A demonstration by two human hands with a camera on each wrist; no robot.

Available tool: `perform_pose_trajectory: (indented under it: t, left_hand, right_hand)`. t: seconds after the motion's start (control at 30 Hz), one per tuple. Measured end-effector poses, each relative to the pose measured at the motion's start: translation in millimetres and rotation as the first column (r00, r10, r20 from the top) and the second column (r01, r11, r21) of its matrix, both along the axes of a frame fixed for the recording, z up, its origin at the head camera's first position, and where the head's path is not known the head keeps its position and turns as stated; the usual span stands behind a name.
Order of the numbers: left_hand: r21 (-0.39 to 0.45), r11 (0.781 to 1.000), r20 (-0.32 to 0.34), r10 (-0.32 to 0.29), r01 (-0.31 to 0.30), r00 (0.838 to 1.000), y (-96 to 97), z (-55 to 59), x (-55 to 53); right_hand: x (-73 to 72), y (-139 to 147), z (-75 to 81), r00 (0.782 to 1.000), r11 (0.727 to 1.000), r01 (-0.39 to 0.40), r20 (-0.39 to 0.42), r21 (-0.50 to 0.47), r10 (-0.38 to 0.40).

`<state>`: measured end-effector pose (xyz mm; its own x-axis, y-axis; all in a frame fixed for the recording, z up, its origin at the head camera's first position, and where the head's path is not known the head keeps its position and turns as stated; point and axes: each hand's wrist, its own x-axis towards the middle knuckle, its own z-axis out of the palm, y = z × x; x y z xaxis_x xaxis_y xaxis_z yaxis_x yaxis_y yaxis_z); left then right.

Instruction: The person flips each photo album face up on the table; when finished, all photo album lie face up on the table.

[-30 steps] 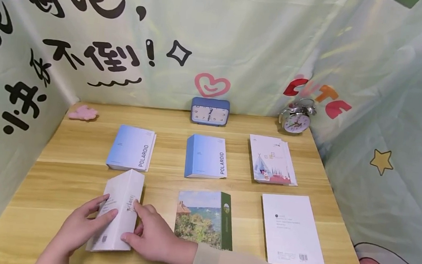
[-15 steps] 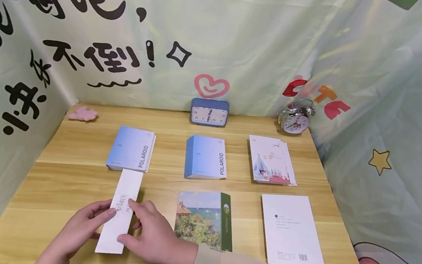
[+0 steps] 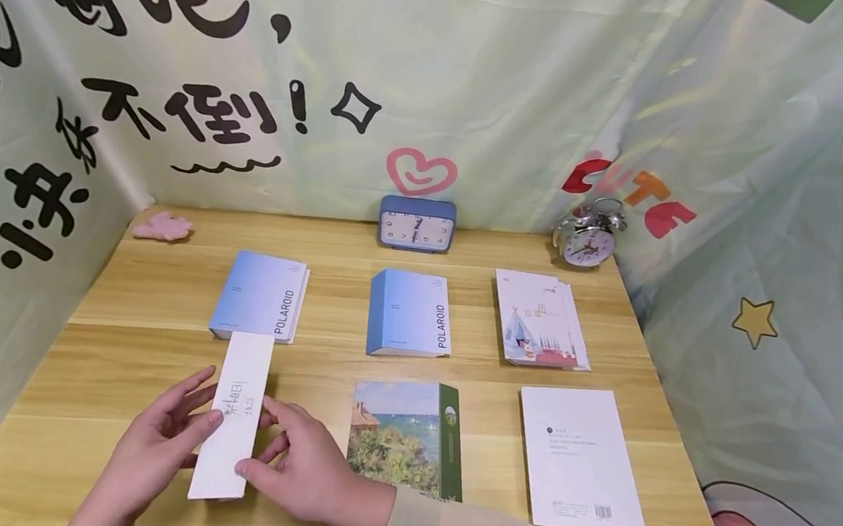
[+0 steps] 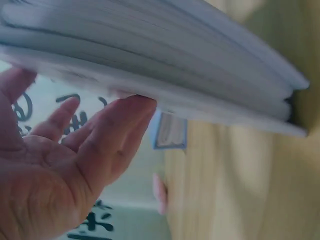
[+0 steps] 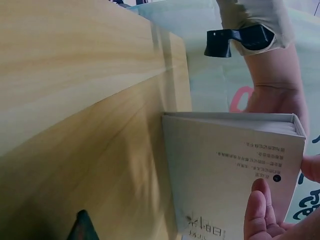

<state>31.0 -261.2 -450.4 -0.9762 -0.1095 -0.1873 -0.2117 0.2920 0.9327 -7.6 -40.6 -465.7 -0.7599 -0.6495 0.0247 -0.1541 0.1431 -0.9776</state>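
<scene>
A thick white book [image 3: 231,422] stands on edge with its printed spine facing up, supported between both hands. My left hand [image 3: 146,444] is on its left side, thumb at the spine's edge and index finger lifted off the cover. In the left wrist view, fairly straight fingers [image 4: 117,132] meet the cover, and the page edges [image 4: 175,62] show between the covers. From the right, my right hand [image 3: 309,462] holds the book with bent fingers at the cover and the thumb by the spine's near end. The right wrist view shows the lettered cover [image 5: 225,170].
Behind the held book lies a blue POLAROID book [image 3: 256,294], with a second blue book [image 3: 411,312] and a tent-patterned stack [image 3: 537,319] in that row. Nearer are a landscape-covered book [image 3: 394,440] and a white book [image 3: 581,461]. Two clocks, one blue [image 3: 416,225], stand behind.
The white book has turned from leaning with its left cover visible to standing with the spine upward, and shifted slightly left. My left fingers have spread; my right index finger has slid off the spine.
</scene>
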Motion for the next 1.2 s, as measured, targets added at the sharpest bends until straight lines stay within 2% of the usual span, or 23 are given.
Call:
perform_pose_trajectory:
  t: [0.1,0.2,0.3,0.4,0.47,0.6,0.73,0.83,0.93,1.07,1.2]
  left_hand:
    - [-0.032,0.999,-0.111,-0.044,0.04,0.993,4.7,5.7,1.4]
    - [-0.117,0.992,-0.156,-0.073,0.055,0.985,8.0,9.8,3.0]
    - [-0.154,0.988,-0.133,-0.053,0.033,0.99,10.5,10.9,4.9]
    - [-0.143,0.99,-0.108,-0.02,0.004,0.994,13.4,10.0,5.9]
    - [-0.162,0.987,-0.111,-0.003,-0.015,0.994,15.8,9.2,5.5]
    - [-0.225,0.973,-0.115,0.022,-0.047,0.993,19.9,10.4,3.7]
    - [-0.239,0.967,-0.038,0.084,-0.09,0.996,21.0,15.1,2.4]
    - [-0.239,0.965,0.038,0.121,-0.109,0.992,19.7,17.7,1.2]
    - [-0.24,0.965,0.088,0.135,-0.111,0.987,17.2,19.0,0.9]
    - [-0.186,0.973,0.099,0.157,-0.137,0.983,10.3,16.1,0.6]
    - [-0.1,0.977,0.087,0.195,-0.186,0.977,1.2,5.6,-1.3]
  right_hand:
    - [0.4,0.5,-0.6,0.998,1.0,-0.008,-0.056,-0.02,0.006]
    - [1.2,1.2,-1.7,0.991,1.0,-0.011,-0.134,-0.014,0.009]
    - [1.9,0.9,-3.2,0.983,1.0,-0.011,-0.186,0.0,0.011]
    - [2.1,0.3,-5.3,0.98,1.0,-0.009,-0.201,0.009,0.01]
    - [1.8,0.0,-7.2,0.983,1.0,-0.01,-0.182,0.014,0.013]
    - [-0.2,-0.4,-11.4,0.996,0.999,-0.018,-0.086,0.04,0.021]
    - [-5.0,-1.0,-17.5,0.999,0.993,-0.014,-0.032,0.121,0.018]
    - [-9.4,-1.8,-24.2,0.999,0.975,-0.012,-0.033,0.224,0.02]
    - [-13.0,-3.4,-30.2,0.999,0.945,-0.019,-0.032,0.326,0.031]
    - [-14.7,-5.8,-32.6,0.999,0.912,-0.03,-0.026,0.409,0.044]
    - [-14.7,-6.0,-33.0,0.998,0.883,-0.019,-0.048,0.468,0.047]
